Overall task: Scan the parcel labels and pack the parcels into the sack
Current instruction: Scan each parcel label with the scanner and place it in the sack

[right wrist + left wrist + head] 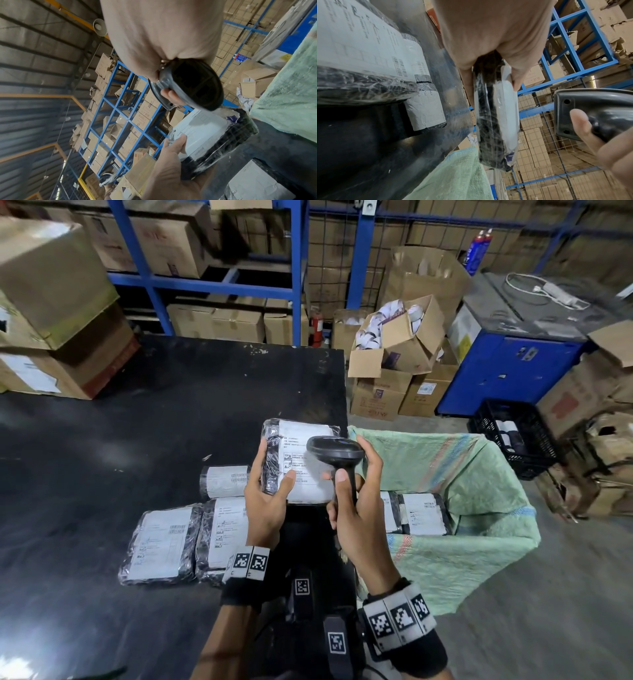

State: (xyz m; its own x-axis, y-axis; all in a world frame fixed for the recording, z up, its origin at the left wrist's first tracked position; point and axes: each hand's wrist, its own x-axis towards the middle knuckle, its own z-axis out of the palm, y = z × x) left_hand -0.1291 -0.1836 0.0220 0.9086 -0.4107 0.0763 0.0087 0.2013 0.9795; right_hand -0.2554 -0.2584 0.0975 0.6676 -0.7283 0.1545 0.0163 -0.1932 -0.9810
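The left hand (265, 505) grips a black, plastic-wrapped parcel (301, 463) with a white shipping label, thumb curled over the label face and fingers wrapped behind its left edge. The parcel is held in the air above the near right corner of the black table (154, 412), label facing up toward the person. The right hand (356, 508) is closed around the handle of a black handheld barcode scanner (334, 451), thumb up along the handle; the scanner's head hangs just over the held parcel's label.

Three more labelled parcels lie on the table to the left of the held one: one small parcel (222, 481) farther back and two (162, 546) (222, 532) side by side, touching, at the near edge. To the right of the table stands an open green woven sack (479, 491), its mouth beside the table edge, with packed parcels (423, 513) lying inside, labels up. Beyond the sack sit open cardboard boxes (397, 344) and a black plastic crate (513, 436). Behind the table rise blue shelving racks (150, 278) stacked with cartons.
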